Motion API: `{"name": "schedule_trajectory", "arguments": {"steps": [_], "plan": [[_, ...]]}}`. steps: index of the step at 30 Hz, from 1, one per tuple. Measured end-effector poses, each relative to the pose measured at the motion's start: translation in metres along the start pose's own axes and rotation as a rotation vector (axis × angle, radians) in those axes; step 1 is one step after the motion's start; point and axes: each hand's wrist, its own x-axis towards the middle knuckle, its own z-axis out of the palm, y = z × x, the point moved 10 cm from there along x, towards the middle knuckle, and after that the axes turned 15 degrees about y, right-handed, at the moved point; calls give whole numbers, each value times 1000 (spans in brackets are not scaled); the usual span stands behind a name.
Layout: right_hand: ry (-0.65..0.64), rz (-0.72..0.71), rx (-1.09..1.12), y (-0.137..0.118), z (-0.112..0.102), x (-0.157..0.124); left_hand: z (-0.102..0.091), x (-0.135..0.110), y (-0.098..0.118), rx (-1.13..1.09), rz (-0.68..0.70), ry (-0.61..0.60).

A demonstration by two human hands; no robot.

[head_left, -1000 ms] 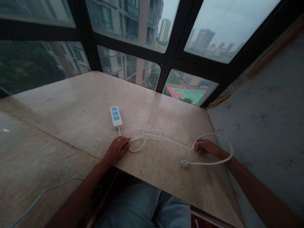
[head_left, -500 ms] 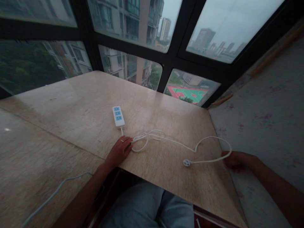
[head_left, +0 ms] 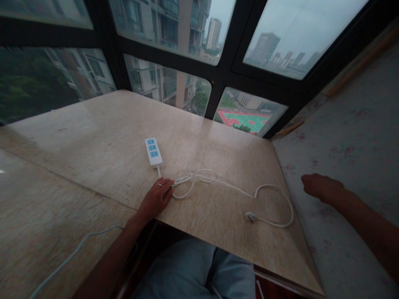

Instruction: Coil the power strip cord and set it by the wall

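Observation:
A white power strip (head_left: pixel 153 153) with blue socket faces lies on the table, left of centre. Its white cord (head_left: pixel 227 185) passes under my left hand (head_left: pixel 158 194), whose fingers are closed over it just below the strip. Loose loops spread rightward from those fingers. The cord ends in a round white plug (head_left: pixel 250 216), which lies on the tabletop near the front edge. My right hand (head_left: pixel 322 187) is in front of the papered wall, fingers curled in, apart from the cord, with nothing seen in it.
The stone-patterned tabletop (head_left: pixel 102 141) has a seam on its left side. A second pale cable (head_left: pixel 67 259) runs along the lower left. The flowered wall (head_left: pixel 352 137) bounds the right; dark-framed windows (head_left: pixel 162 62) stand behind. My legs (head_left: pixel 187 270) are below the front edge.
My right hand has let go of the cord and risen up and right. The released loop has dropped onto the table, and the plug has shifted slightly right. My left hand stays put.

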Motion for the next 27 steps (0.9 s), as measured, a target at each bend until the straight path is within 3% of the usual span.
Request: {"name": "schedule_trajectory", "arguments": {"steps": [2, 4, 9, 15, 18, 21, 24, 27], "plan": [[-295, -212, -415, -32, 32, -23, -1, 0, 1, -6, 9, 2], [-423, -434, -499, -73, 53, -52, -1, -1, 1, -15, 21, 1], [-509, -854, -52, -183, 76, -137, 3, -5, 2, -46, 79, -26], [-502, -975, 386, -265, 101, -191, 9, -7, 10, -105, 140, -69], [-612, -899, 436, -279, 136, -203, 9, -7, 13, -123, 141, -62], [-787, -824, 395, -275, 168, -217, 2, -4, 9, -146, 86, -6], [-889, -808, 441, -270, 175, -228, -14, 1, -3, -159, -80, 124], [-860, -732, 517, -260, 169, -225, -31, -5, -19, -167, -374, 264]]}}
